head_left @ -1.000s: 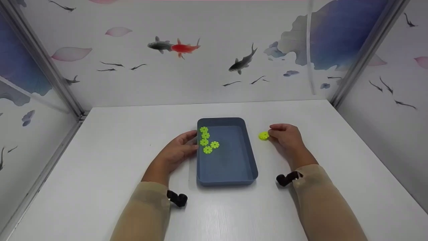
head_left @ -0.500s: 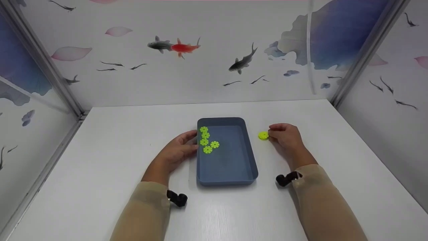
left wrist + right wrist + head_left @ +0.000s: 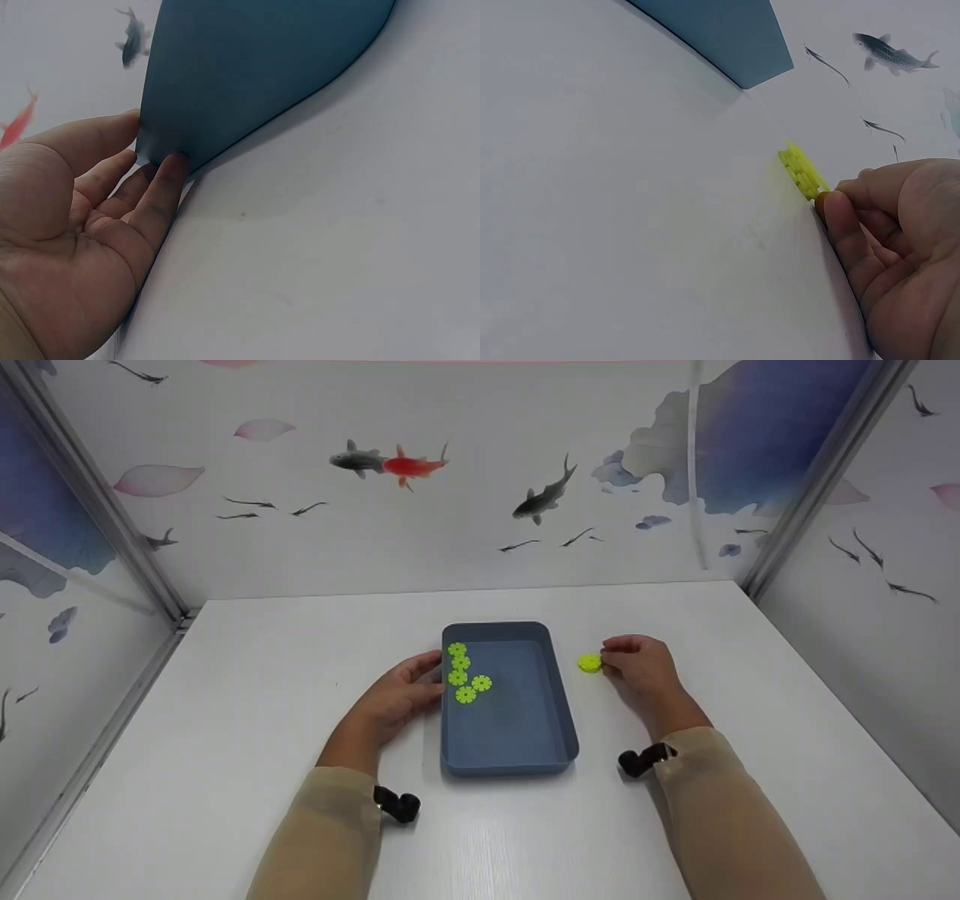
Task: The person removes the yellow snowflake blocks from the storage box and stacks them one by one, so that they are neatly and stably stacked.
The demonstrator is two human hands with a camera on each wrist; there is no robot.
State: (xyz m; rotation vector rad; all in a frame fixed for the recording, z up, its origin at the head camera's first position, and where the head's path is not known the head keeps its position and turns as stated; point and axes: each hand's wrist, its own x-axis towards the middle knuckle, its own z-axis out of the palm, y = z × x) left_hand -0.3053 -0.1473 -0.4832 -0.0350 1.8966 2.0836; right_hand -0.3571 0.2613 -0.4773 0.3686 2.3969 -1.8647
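A shallow blue-grey tray (image 3: 517, 735) lies in the middle of the table. Inside, along its left side, several yellow-green notched plastic discs (image 3: 465, 694) lie flat. My left hand (image 3: 401, 694) rests at the tray's left wall, its fingertips touching the outside of that wall (image 3: 247, 67) in the left wrist view. Right of the tray, my right hand (image 3: 641, 664) pinches a short stack of the same notched discs (image 3: 589, 663) between thumb and fingers. From the right wrist view the stack (image 3: 802, 172) shows edge-on, low over the table, its near end covered by the fingertips.
White table surface (image 3: 225, 697) surrounds the tray. Printed panels with fish (image 3: 544, 499) stand behind and at both sides, joined by metal corner posts (image 3: 817, 487). Black wrist devices (image 3: 401, 808) sit on both sleeves.
Almost nothing differs. My right hand and its disc stack have shifted very slightly toward the tray; the left hand, the tray and the discs inside stay put.
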